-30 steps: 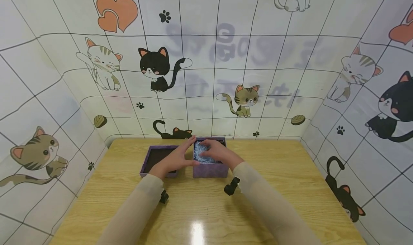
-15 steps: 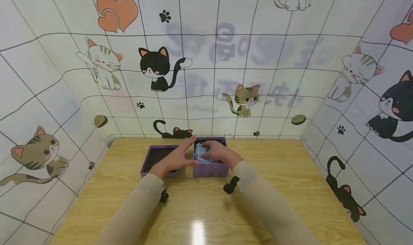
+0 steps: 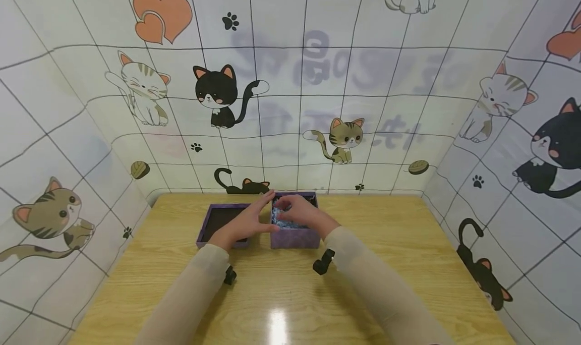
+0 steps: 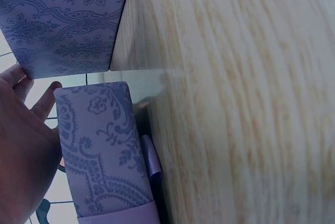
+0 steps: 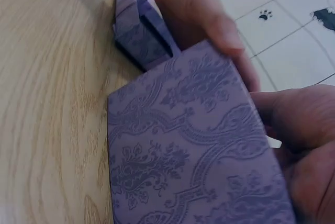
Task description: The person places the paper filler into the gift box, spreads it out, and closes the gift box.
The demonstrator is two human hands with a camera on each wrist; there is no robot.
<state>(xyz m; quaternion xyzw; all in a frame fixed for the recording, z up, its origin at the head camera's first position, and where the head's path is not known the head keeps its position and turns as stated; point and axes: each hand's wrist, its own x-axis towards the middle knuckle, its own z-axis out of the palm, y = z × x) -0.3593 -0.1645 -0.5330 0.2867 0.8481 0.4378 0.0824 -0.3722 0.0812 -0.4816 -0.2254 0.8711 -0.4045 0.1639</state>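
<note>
An open purple box (image 3: pixel 295 239) with a floral pattern stands at the back of the table, light-blue shredded filling (image 3: pixel 287 224) inside it. My left hand (image 3: pixel 245 225) rests at the box's left side, fingers stretched along the rim and thumb near the front corner. Over the opening is my right hand (image 3: pixel 301 213), its fingers bent down toward the filling. I cannot tell whether they pinch something. In the right wrist view the box's patterned wall (image 5: pixel 183 140) hides the fingertips. The matching lid (image 3: pixel 220 223), dark inside, lies left of the box, partly under my left hand.
The wooden table (image 3: pixel 386 264) extends in front and to both sides. A white cloth wall (image 3: pixel 281 148) printed with cats and grid lines rises right behind the box. In the left wrist view a ribbon (image 4: pixel 151 156) shows beside the lid.
My right hand has shifted slightly left above the filling, its fingertips drawn closer together. The left hand, box and lid stay in place.
</note>
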